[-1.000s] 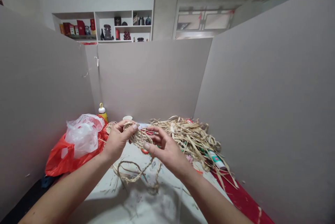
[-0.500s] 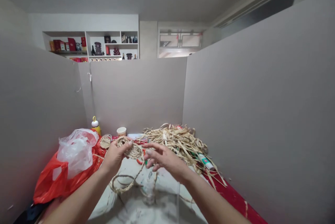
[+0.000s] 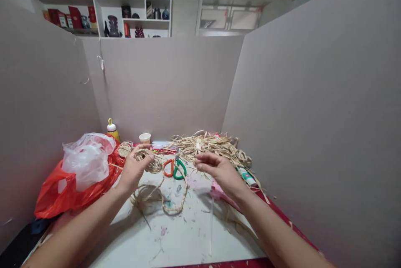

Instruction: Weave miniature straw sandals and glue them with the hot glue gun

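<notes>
My left hand point(image 3: 134, 170) is closed on a small round piece of coiled, braided straw point(image 3: 153, 164), pinched between thumb and fingers above the white board. From this piece a straw braid point(image 3: 184, 195) runs down and loops across the board. Apart from it, to the right, my right hand point(image 3: 216, 170) hovers with fingers slightly bent and thumb a little apart; nothing shows in it. Between the hands lie scissors point(image 3: 175, 168) with one orange and one green handle. Beneath my right hand a pink object point(image 3: 219, 193) is partly hidden.
A heap of dry straw strips point(image 3: 206, 145) lies at the back right, beside a white and green tube point(image 3: 247, 177). On the left are red and clear plastic bags point(image 3: 89, 159), a yellow bottle point(image 3: 112, 130) and a paper cup point(image 3: 145, 138). Grey partitions point(image 3: 163, 84) enclose the table.
My right hand has moved right, away from the straw piece, and its fingers have drawn closer together. The scissors and pink object now show more. The view has tilted down.
</notes>
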A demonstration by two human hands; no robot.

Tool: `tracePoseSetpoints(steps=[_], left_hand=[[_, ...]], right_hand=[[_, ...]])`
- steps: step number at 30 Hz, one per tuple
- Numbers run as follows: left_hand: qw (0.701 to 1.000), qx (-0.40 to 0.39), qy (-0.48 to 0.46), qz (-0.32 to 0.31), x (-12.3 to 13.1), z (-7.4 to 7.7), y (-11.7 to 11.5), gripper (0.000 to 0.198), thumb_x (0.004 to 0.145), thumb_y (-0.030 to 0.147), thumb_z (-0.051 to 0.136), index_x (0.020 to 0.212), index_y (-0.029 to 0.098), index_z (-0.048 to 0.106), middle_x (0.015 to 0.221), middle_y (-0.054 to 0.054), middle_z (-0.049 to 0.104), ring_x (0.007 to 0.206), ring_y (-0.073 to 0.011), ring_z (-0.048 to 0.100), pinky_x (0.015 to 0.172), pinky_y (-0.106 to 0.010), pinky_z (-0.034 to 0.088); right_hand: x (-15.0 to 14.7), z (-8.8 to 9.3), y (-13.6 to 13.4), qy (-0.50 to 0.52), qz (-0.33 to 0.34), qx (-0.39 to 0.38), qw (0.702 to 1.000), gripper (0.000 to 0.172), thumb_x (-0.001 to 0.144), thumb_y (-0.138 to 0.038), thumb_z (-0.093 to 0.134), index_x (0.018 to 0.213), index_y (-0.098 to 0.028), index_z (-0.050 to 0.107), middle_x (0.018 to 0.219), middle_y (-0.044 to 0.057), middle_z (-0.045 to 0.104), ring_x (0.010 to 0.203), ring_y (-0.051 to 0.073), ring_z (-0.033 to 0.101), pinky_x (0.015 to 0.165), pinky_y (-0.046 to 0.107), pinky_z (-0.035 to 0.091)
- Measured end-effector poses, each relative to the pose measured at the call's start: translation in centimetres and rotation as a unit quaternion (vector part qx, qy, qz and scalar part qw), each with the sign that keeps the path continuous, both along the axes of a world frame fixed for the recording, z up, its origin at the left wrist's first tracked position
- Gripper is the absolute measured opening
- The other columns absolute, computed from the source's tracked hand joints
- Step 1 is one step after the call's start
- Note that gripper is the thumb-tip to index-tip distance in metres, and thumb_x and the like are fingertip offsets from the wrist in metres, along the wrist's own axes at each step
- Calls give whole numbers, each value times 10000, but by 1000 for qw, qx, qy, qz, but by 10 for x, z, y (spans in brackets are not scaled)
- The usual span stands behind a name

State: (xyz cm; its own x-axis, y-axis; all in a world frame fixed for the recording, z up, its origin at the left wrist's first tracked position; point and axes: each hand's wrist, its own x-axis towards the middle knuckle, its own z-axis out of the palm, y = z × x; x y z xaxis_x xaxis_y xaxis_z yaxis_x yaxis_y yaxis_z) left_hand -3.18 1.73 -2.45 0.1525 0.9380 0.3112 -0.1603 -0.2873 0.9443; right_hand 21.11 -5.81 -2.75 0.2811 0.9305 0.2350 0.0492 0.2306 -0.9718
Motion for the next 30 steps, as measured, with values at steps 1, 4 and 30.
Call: tracePoseSetpoints(steps=[1, 4, 30], left_hand=[[1000, -1, 8, 1, 1, -3, 0, 395, 665, 324, 773, 1016, 184, 659, 722, 38, 623, 590, -105, 537, 543, -198, 411], [999, -18, 32, 2, 6, -18, 5, 370, 656, 364, 774, 953, 169, 671, 679, 36, 610, 555, -110, 529, 498, -200, 411], [994, 25, -87, 53, 41, -11, 3, 553, 990, 464, 217, 1392, 185, 474, 1526, -74, 404, 1436, -195, 289, 1192, -365, 194]], right_hand=[[-6, -1, -1, 0, 12, -8, 1000, 255, 578, -268, 795, 807, -174, 731, 744, 47, 730, 693, 190, 665, 659, 323, 523], [-17, -4, -3, -4, 35, -25, 999, 224, 625, -352, 801, 696, -161, 707, 511, 5, 647, 446, 140, 565, 458, 265, 446], [-130, -4, -17, -4, 239, -8, 971, 680, 918, -645, 399, 1470, -247, 385, 1583, 24, 275, 1469, 197, 177, 1203, 402, 88]])
